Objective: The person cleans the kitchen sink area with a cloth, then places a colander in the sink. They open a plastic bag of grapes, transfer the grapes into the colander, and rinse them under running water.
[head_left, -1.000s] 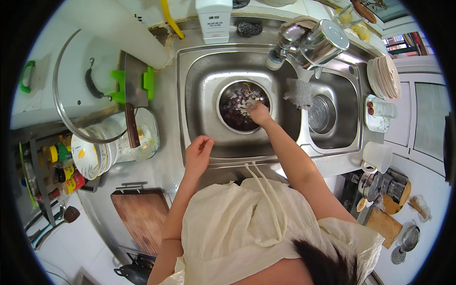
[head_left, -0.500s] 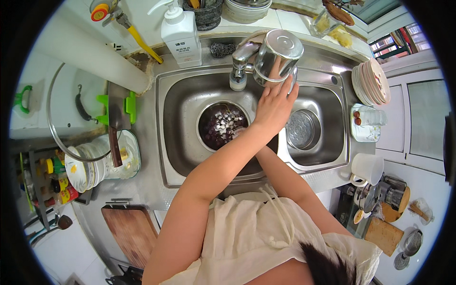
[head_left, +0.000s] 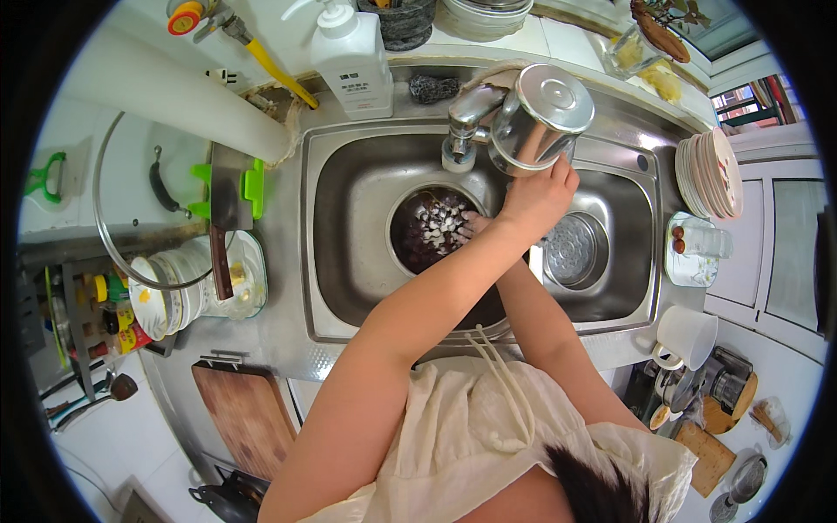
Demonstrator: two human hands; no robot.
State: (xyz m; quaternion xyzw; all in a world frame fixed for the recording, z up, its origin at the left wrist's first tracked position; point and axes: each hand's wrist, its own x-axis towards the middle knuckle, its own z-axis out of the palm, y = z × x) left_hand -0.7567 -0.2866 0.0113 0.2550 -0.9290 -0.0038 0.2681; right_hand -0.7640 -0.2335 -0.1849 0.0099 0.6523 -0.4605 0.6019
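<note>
My left arm crosses over the right one. My left hand [head_left: 539,200] has its fingers curled against the lower edge of the shiny metal water filter [head_left: 534,131] on the faucet [head_left: 473,109]; what they grip is hidden behind the hand. Lower down, my right hand [head_left: 473,224] reaches under the left forearm into a round metal bowl [head_left: 403,202] in the larger sink basin. Its visible fingers are stretched out at the bowl's right side. Dark purple fruit [head_left: 427,248] that looks like grapes lies in the bowl, with white patches [head_left: 443,225] on top.
The smaller sink basin [head_left: 623,261] holds a metal bowl of water [head_left: 574,248]. A white pump bottle [head_left: 353,65] and scouring pad [head_left: 433,88] stand behind the sink. At left are a cleaver [head_left: 223,235] and plates [head_left: 187,301]; at right, stacked plates [head_left: 704,174] and a white mug [head_left: 686,336].
My left hand's fingers, laid straight over the filter before, are now curled at its lower edge. My right hand shows more at the bowl's right side. The whole view has shifted slightly.
</note>
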